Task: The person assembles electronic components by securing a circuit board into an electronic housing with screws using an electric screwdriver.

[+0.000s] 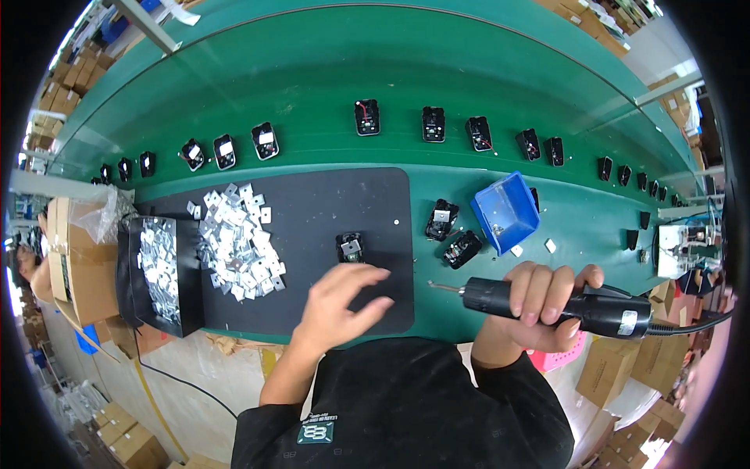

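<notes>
Head view: near the bench's front edge, the right hand wraps a driver; the left hand, thumb and fingers parted, is over the mat. Just past its fingers, left of the driver's tip, lies the unit, bare mat separating it from the pile. Farther right stands a bin.

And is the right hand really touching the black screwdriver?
Touching. The head view shows it plainly: the right hand is curled around the body of the black screwdriver, covering part of it.
</notes>
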`<state>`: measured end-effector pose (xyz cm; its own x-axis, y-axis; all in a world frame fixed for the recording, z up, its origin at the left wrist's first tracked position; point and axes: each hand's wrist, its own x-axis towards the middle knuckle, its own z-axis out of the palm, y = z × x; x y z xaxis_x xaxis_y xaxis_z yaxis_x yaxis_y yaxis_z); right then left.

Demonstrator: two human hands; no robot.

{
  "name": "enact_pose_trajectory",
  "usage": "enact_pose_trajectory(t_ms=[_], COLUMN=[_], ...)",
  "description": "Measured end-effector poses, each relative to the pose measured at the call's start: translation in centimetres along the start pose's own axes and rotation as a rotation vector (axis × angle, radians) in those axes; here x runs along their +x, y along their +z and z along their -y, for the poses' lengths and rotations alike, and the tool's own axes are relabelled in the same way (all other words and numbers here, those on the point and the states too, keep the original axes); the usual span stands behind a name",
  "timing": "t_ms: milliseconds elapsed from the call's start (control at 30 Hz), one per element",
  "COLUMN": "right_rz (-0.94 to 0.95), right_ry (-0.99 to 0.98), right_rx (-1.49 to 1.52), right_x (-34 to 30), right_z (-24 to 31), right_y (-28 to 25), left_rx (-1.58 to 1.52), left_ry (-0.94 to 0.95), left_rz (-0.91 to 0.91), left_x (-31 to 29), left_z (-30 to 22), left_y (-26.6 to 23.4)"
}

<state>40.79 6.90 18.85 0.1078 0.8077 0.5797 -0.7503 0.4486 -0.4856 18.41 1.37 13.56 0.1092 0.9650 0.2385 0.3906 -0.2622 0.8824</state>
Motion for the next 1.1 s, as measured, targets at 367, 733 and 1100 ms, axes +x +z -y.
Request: enact_pose_trajectory(t_ms=[367, 733, 1100], right_rz=[0.062, 0.071, 0.084], right_ry=[0.102, 0.031, -0.015], right_rx=[0.006, 0.089, 0.166], right_x=[-1.3, -1.1, -1.2], right_z=[-1.1, -1.4, -2.6], right_y=[2.5, 4.4, 5.7], left_rx=[-0.139, -2.122, -2.293], left_ry=[0.125, -0.346, -0.274], left_rz=[-0.030, 0.053, 0.054], left_x=[-0.9, -4.8, -5.3], left_z=[-0.2, 0.0, -1.1], left_y=[2.5, 6.8, 6.3])
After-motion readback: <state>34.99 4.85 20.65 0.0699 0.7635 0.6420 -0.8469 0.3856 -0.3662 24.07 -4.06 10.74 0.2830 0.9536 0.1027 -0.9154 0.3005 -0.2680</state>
